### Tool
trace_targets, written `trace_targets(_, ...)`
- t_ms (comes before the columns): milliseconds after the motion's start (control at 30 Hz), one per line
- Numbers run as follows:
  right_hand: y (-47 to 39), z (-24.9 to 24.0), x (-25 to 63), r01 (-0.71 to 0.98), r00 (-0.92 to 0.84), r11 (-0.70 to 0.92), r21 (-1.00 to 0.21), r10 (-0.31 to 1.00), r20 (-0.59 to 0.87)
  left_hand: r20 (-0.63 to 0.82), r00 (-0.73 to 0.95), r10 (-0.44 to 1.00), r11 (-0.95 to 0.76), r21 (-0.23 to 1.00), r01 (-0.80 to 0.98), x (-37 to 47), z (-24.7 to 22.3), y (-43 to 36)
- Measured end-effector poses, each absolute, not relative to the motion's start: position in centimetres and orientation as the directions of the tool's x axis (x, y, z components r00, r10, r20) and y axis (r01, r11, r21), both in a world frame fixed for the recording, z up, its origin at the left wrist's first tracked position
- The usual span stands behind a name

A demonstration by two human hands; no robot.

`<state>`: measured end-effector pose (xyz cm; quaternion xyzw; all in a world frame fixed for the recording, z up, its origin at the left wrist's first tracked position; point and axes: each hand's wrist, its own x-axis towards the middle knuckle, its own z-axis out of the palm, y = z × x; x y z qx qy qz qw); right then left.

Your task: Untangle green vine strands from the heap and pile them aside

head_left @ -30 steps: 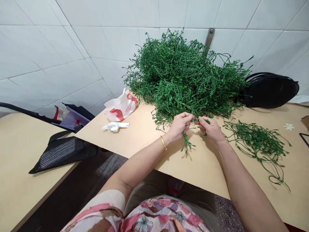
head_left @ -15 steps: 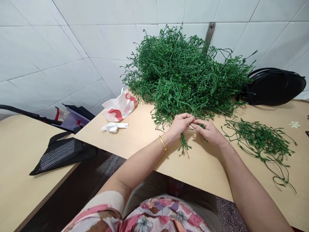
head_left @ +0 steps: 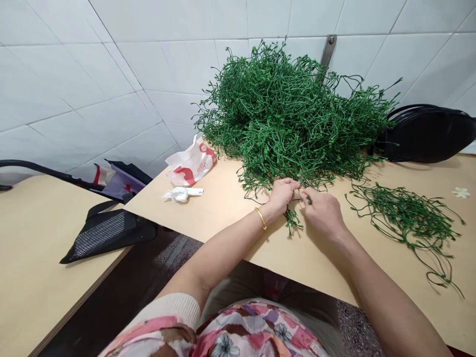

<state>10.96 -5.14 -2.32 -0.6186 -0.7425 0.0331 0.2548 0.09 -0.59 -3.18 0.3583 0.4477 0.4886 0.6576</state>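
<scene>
My left hand [head_left: 281,198], with a gold bracelet at the wrist, is closed on a small bunch of green artificial stems [head_left: 293,221]; their budded ends hang below it. Close beside it, my right hand [head_left: 323,210] is curled in a fist, with a bit of green stem showing between its fingers. Just behind both hands rises a large tangled heap of green artificial stems [head_left: 290,109]. A smaller loose pile of green stems [head_left: 409,213] lies on the table to the right.
A crumpled white and red plastic bag [head_left: 193,163] and a white tissue [head_left: 181,194] lie left on the table [head_left: 223,213]. A black bag [head_left: 431,134] stands back right, near a small pale flower [head_left: 461,192]. On the left table rests a black mesh item [head_left: 102,235].
My right hand has turned and closed into a fist, a little apart from the left. The left keeps hold of the bunch. The whole view has shifted slightly.
</scene>
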Motion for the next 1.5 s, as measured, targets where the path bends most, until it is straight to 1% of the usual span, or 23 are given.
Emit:
trace_targets(33, -4.8, -2.5, 11.3, 0.839, -0.051, 0.209, -0.502, 0.949, 0.310, -0.222, 0.155, 0.963, 0.265, 0.895, -0.360, -0.1, -3.2, -0.6)
trace_targets(100, -4.0, -2.9, 11.9, 0.640, -0.004, 0.149, -0.754, 0.982, 0.190, -0.191, 0.265, 0.945, 0.294, 0.850, -0.438, -0.6, -3.2, -0.5)
trace_targets(133, -3.6, -3.1, 12.2, 0.524, -0.003, 0.105, -0.845, 0.993, 0.122, -0.179, 0.330, 0.927, 0.323, 0.828, -0.458, -0.9, -3.2, -0.5)
trace_targets(200, -3.0, -3.6, 12.5, 0.304, 0.016, 0.004, -0.953, 1.000, 0.010, -0.177, 0.443, 0.879, 0.389, 0.804, -0.451, -1.1, -3.1, -0.5)
trace_targets(267, -2.4, -4.1, 12.5, 0.138, 0.090, -0.064, -0.988, 0.995, -0.051, -0.196, 0.504, 0.841, 0.432, 0.805, -0.407, -1.0, -3.0, -0.7)
trace_targets(367, -1.7, -4.4, 12.3, 0.038, 0.184, -0.087, -0.995, 0.980, -0.079, -0.213, 0.508, 0.835, 0.432, 0.825, -0.365, -0.4, -2.8, -1.1)
trace_targets(500, -1.3, -4.1, 12.1, 0.040, 0.250, -0.068, -0.997, 0.967, -0.056, -0.170, 0.484, 0.858, 0.391, 0.827, -0.404, -0.1, -2.8, -1.3)
trace_targets(633, -1.6, -3.5, 12.7, 0.058, 0.132, -0.097, -0.994, 0.987, -0.088, -0.139, 0.488, 0.862, 0.386, 0.804, -0.453, -0.8, -2.8, -0.9)
trace_targets(733, -1.9, -3.3, 13.4, 0.100, 0.065, -0.011, -0.995, 0.998, -0.005, -0.144, 0.498, 0.855, 0.398, 0.798, -0.452, -1.3, -2.7, -0.5)
trace_targets(800, -2.0, -3.2, 13.8, 0.184, 0.046, 0.047, -0.982, 0.997, 0.057, -0.169, 0.482, 0.860, 0.382, 0.839, -0.388, -1.4, -2.7, -0.4)
trace_targets(867, -2.3, -3.0, 14.3, 0.332, 0.065, 0.113, -0.936, 0.988, 0.143, -0.197, 0.439, 0.877, 0.350, 0.888, -0.300, -1.3, -2.8, -0.3)
trace_targets(933, -2.7, -2.3, 15.2, 0.519, 0.106, 0.199, -0.831, 0.950, 0.293, -0.206, 0.396, 0.895, 0.320, 0.915, -0.247, -1.2, -2.9, -0.3)
trace_targets(1000, -3.2, -1.3, 16.9, 0.710, 0.156, 0.219, -0.669, 0.877, 0.453, -0.199, 0.369, 0.908, 0.300, 0.924, -0.239, -1.3, -2.9, -0.1)
trace_targets(1033, -3.4, -0.7, 18.1, 0.789, 0.189, 0.177, -0.588, 0.841, 0.508, -0.196, 0.366, 0.910, 0.296, 0.924, -0.242, -1.3, -3.0, -0.1)
trace_targets(1100, -3.6, 0.4, 21.0, 0.895, 0.299, -0.016, -0.445, 0.763, 0.573, -0.190, 0.376, 0.907, 0.295, 0.923, -0.246, -1.4, -2.9, 0.0)
trace_targets(1167, -3.5, 1.2, 24.1, 0.924, 0.365, -0.218, -0.313, 0.745, 0.558, -0.176, 0.387, 0.905, 0.287, 0.924, -0.253, -1.5, -2.8, 0.0)
trace_targets(1233, -3.4, 1.4, 26.4, 0.906, 0.415, -0.387, -0.172, 0.727, 0.547, -0.146, 0.389, 0.910, 0.260, 0.930, -0.261, -1.5, -2.6, -0.1)
trace_targets(1267, -3.5, 1.3, 26.9, 0.892, 0.426, -0.431, -0.133, 0.708, 0.563, -0.127, 0.388, 0.913, 0.241, 0.935, -0.261, -1.5, -2.5, -0.2)
trace_targets(1300, -3.6, 1.2, 27.0, 0.897, 0.407, -0.427, -0.113, 0.700, 0.587, -0.107, 0.388, 0.915, 0.220, 0.941, -0.258, -1.5, -2.5, -0.3)
trace_targets(1333, -3.9, 1.1, 26.7, 0.923, 0.356, -0.368, -0.116, 0.699, 0.620, -0.085, 0.390, 0.917, 0.195, 0.948, -0.250, -1.4, -2.5, -0.4)
trace_targets(1367, -4.2, 0.9, 25.9, 0.959, 0.274, -0.250, -0.132, 0.705, 0.654, -0.061, 0.394, 0.917, 0.167, 0.956, -0.242, -1.4, -2.5, -0.5)
trace_targets(1433, -4.8, 0.7, 23.4, 0.981, 0.060, 0.092, -0.173, 0.700, 0.711, -0.012, 0.405, 0.914, 0.109, 0.970, -0.217, -1.4, -2.7, -0.6)
trace_targets(1500, -5.2, 0.5, 20.4, 0.904, -0.091, 0.365, -0.221, 0.671, 0.736, 0.034, 0.421, 0.906, 0.047, 0.982, -0.181, -1.4, -2.9, -0.6)
